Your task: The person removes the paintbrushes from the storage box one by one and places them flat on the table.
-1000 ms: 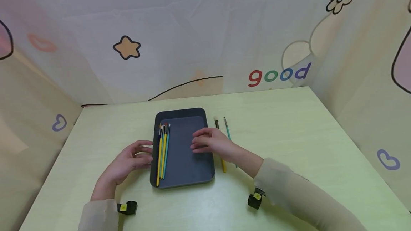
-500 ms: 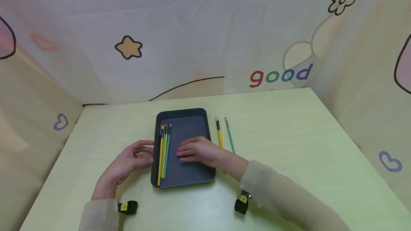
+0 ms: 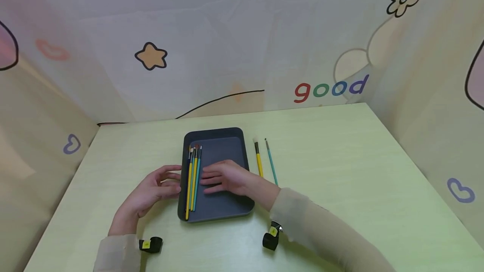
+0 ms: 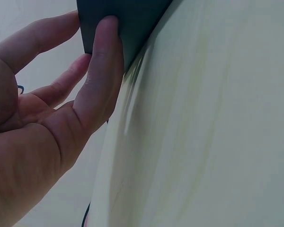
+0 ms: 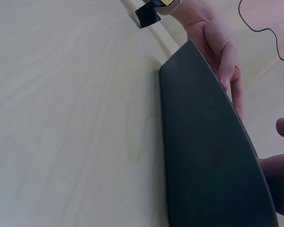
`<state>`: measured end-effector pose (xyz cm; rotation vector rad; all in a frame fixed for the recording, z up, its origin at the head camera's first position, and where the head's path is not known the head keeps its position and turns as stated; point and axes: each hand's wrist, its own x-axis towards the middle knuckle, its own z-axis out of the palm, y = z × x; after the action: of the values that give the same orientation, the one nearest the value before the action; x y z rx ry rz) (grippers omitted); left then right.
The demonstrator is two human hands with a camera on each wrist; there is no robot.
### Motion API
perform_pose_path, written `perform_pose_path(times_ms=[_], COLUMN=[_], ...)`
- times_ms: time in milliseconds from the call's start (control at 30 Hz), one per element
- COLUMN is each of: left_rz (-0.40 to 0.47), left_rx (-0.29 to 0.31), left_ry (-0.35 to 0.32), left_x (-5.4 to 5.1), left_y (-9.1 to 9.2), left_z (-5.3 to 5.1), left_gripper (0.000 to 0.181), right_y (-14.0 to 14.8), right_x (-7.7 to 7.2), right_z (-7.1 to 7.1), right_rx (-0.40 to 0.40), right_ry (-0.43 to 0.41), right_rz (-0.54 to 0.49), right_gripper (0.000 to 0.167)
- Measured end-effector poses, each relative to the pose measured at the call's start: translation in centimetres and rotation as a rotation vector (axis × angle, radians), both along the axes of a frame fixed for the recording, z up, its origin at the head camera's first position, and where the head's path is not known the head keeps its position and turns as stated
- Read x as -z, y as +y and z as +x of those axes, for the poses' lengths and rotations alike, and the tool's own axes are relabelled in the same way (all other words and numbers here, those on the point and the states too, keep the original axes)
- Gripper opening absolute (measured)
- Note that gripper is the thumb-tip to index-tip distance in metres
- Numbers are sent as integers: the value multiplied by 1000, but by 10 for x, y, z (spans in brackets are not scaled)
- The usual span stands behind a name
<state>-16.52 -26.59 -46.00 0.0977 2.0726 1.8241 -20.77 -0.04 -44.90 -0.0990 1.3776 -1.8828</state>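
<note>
A dark grey tray (image 3: 217, 144) lies on the table, with several slim paintbrushes (image 3: 193, 186) side by side along its left wall. Their handles are yellow, teal and dark blue. My left hand (image 3: 154, 187) touches the tray's left side with its fingertips; in the left wrist view its thumb (image 4: 104, 52) lies against the outer wall. Over the tray's floor hovers my right hand (image 3: 227, 177), fingers apart and holding nothing, their tips just right of the brushes. Outside the tray's right side lie a yellow paintbrush (image 3: 259, 158) and a teal paintbrush (image 3: 271, 160), both partly behind the right forearm.
The pale wooden table (image 3: 332, 150) meets a printed cloth backdrop (image 3: 211, 53) at the back and both sides. A small black wrist camera (image 3: 151, 244) sits by the left sleeve, and another wrist camera (image 3: 271, 236) hangs below the right sleeve.
My right hand has moved left and slightly down, from the tray's right edge to beside the brushes inside. The left hand, tray and brushes have stayed in place.
</note>
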Motion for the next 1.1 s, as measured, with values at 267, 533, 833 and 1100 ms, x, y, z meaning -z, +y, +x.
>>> perform_pose_path(times_ms=[267, 533, 833, 1100], left_rz=[1, 1, 0, -2], left_rx=[4, 9, 10, 7], left_ry=[15, 18, 20, 17], left_x=[0, 1, 1, 0], left_y=[-1, -1, -2, -1], left_z=[-1, -1, -1, -1], left_gripper=[67, 68, 68, 68], right_y=[-13, -30, -42, -48], right_x=[3, 9, 15, 11], right_z=[-1, 2, 1, 0], right_rx=[19, 60, 96, 154], right_ry=[-5, 63, 179, 229], right_rz=[1, 77, 169, 250], right_gripper=[41, 41, 46, 40])
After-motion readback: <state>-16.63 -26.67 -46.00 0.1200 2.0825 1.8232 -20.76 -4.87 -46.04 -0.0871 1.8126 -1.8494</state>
